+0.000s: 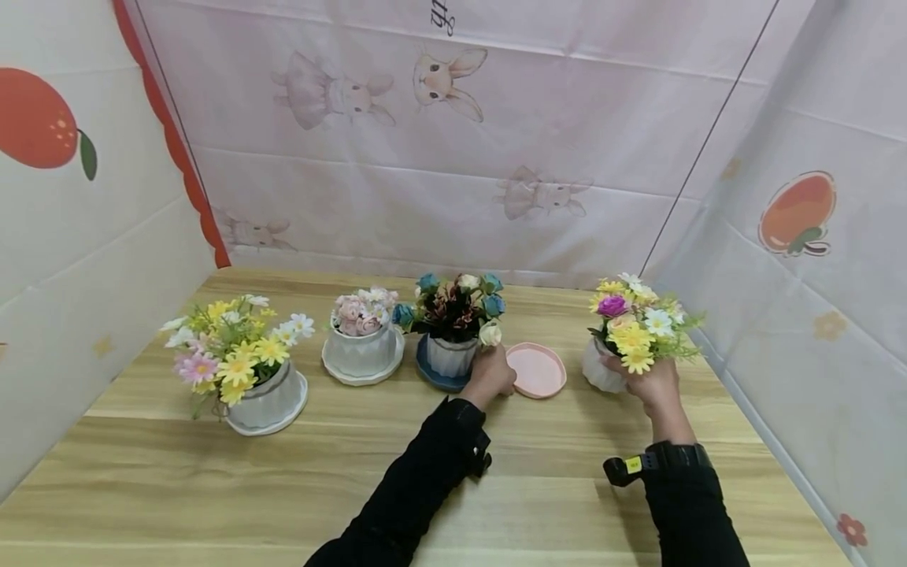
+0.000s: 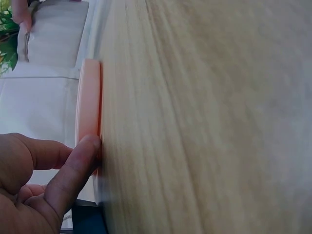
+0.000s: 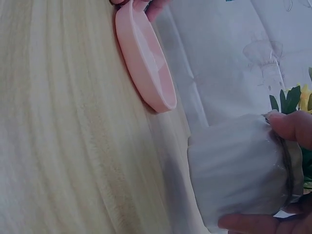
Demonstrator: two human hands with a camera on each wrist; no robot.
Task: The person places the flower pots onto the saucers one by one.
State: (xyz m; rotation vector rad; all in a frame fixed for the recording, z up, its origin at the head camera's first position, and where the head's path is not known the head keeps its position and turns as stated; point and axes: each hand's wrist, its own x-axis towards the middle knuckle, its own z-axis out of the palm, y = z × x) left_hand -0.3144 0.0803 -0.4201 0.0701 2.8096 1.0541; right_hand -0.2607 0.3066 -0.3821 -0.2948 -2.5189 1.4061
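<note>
A round pink saucer [image 1: 537, 370] lies flat on the wooden table. My left hand [image 1: 490, 376] pinches its left edge; in the left wrist view the thumb and forefinger meet at the rim of the saucer [image 2: 88, 105]. On the right, my right hand [image 1: 655, 387] grips a white flowerpot [image 3: 236, 168] near its rim, thumb on one side and fingers on the other. Yellow, white and purple artificial flowers [image 1: 634, 327] fill this pot. It seems slightly raised off the table, right of the saucer.
Just left of my left hand, a pot with blue and white roses [image 1: 453, 358] stands on a blue saucer [image 1: 430, 372]. Farther left are a pot of pink flowers [image 1: 361, 350] and a pot of yellow daisies [image 1: 265, 398], both on white saucers. Printed cloth walls [image 1: 453, 213] surround the table.
</note>
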